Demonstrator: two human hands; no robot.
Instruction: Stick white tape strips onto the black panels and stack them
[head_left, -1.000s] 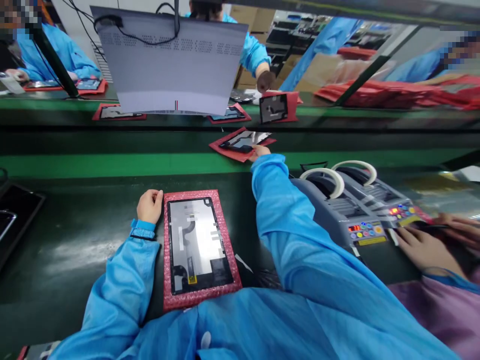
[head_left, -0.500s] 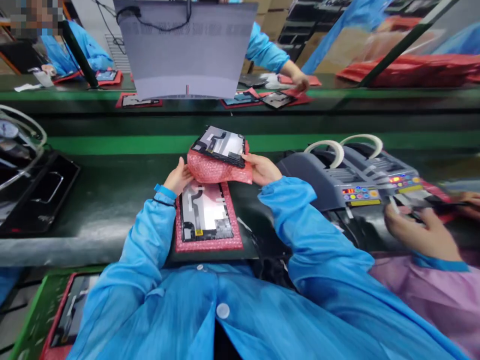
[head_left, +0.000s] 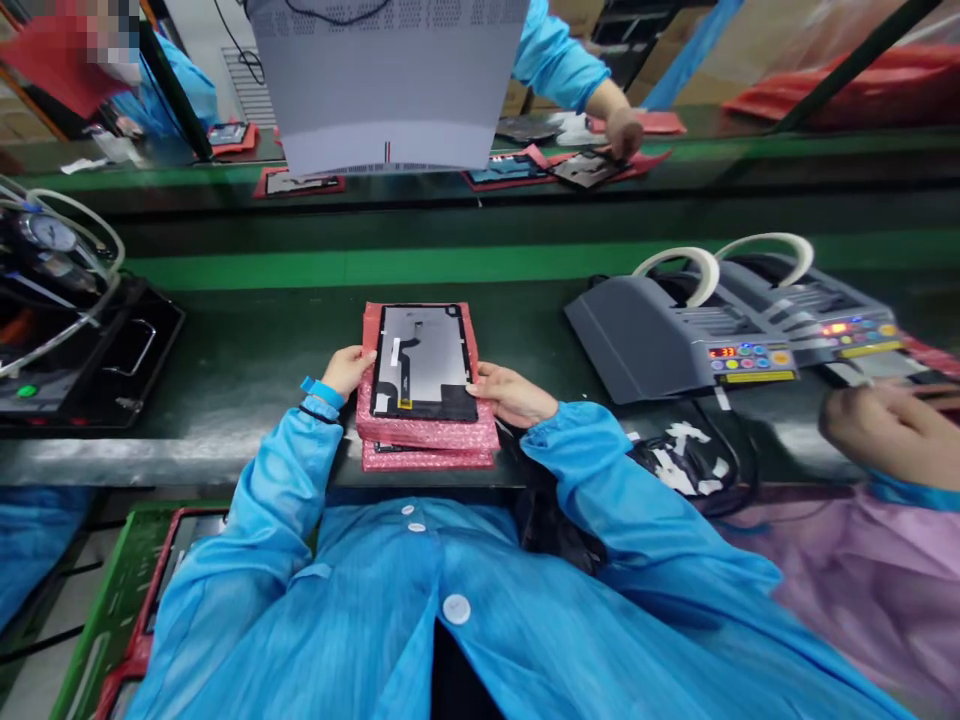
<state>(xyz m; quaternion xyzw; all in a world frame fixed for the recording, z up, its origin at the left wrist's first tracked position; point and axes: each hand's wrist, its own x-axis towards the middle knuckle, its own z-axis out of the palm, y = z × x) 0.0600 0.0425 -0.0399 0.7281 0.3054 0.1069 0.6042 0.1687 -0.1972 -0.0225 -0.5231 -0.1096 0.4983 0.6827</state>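
In the head view, a flat display panel (head_left: 439,350) lay on a pink bubble-wrap sheet (head_left: 427,433) in front of the person, its silvery back up and a black ribbon cable (head_left: 406,375) running down it to a yellow tab near the lower edge. This pair sat over a second bubble-wrap sheet (head_left: 427,461), whose near edge stuck out below, with a sliver of something dark between the two.

The left hand (head_left: 347,370) pinched the left edge of the upper wrap. The right hand (head_left: 517,395) gripped the opposite edge, thumb and fingers closed on the wrap, a fingertip at the panel's right side.

The dark workbench (head_left: 255,350) carried a black fixture (head_left: 146,340) with a round gauge (head_left: 51,233) at left. To the right stood two grey tape dispensers (head_left: 637,340) with white rings on top and lit displays; white scraps (head_left: 682,450) and dark cables lay near the closer one. At far right was a co-worker's blurred hand (head_left: 892,430) above a pink sleeve.

Across the bench, beside a white perforated housing (head_left: 390,95), another person's hand (head_left: 622,132) touched a panel on red wrap (head_left: 589,168). Below, at left, a green crate (head_left: 79,680) held red-edged panels.
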